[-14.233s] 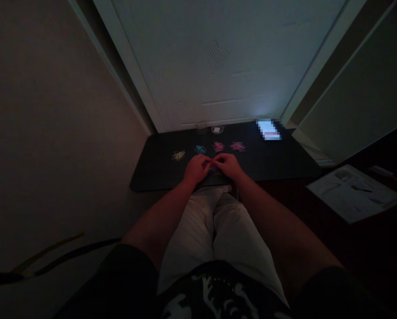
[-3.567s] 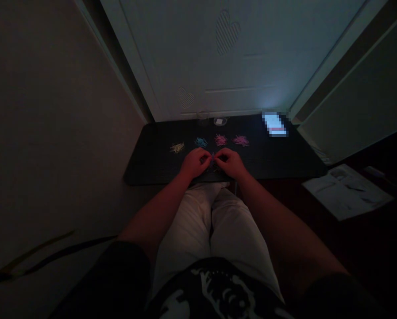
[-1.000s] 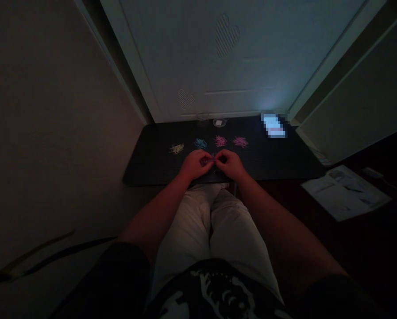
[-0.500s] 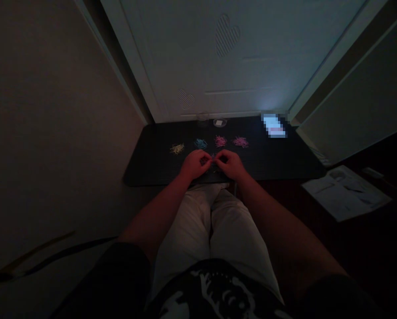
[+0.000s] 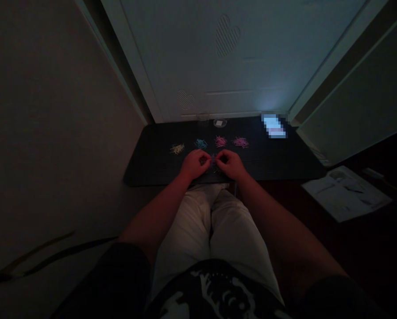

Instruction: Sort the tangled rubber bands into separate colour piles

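Note:
My left hand [image 5: 196, 164] and my right hand [image 5: 230, 164] face each other over the front of the dark table [image 5: 271, 164]. On each, the thumb and index finger are pinched together, with the fingertips only a small gap apart. Whatever sits in the pinches is too small and dim to make out. Between and behind the fingertips shows a bit of purplish stick pile [image 5: 213, 157]. Beyond the hands lie separate piles of thin sticks: a pale yellow pile [image 5: 177, 149], a blue pile [image 5: 201, 143], a pink pile [image 5: 221, 141] and a magenta pile [image 5: 240, 141].
At the table's back stand a clear round container [image 5: 203, 118] and a round lid [image 5: 220, 122] with a white label. A bright, blurred-out screen [image 5: 274, 126] is at the back right. A white door [image 5: 185, 53] rises behind. Printed paper [image 5: 346, 192] lies low on the right.
My fingertips have drawn slightly apart, and a little more of the purplish pile shows between them. The coloured piles and my arms stay in place.

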`<state>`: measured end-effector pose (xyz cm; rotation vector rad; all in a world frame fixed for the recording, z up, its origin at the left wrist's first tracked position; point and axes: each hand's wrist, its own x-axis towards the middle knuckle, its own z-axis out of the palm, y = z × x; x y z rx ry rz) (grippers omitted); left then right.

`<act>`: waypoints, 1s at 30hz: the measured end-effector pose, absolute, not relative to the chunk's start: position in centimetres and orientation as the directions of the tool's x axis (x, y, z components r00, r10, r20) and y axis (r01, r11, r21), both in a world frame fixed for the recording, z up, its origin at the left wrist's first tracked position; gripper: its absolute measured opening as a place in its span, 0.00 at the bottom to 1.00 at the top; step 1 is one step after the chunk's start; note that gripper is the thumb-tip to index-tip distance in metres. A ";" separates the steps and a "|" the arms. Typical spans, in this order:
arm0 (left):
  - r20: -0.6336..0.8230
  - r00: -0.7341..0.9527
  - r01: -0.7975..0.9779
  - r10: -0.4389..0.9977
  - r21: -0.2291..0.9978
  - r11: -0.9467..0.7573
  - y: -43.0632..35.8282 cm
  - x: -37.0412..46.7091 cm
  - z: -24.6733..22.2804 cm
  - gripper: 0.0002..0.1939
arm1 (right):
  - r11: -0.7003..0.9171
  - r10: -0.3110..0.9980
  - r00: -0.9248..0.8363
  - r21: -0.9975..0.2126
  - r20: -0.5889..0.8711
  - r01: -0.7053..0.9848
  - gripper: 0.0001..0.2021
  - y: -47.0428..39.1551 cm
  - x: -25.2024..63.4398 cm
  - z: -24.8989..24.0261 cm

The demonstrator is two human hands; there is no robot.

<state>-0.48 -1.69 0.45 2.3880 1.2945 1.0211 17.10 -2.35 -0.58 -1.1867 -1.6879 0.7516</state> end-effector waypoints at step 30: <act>0.485 0.352 0.622 0.801 0.518 -0.587 -1.5 -0.5 0.2 0.04 | 0.343 0.939 -0.117 -0.845 0.325 0.411 0.04 -2.1 17.1 -0.9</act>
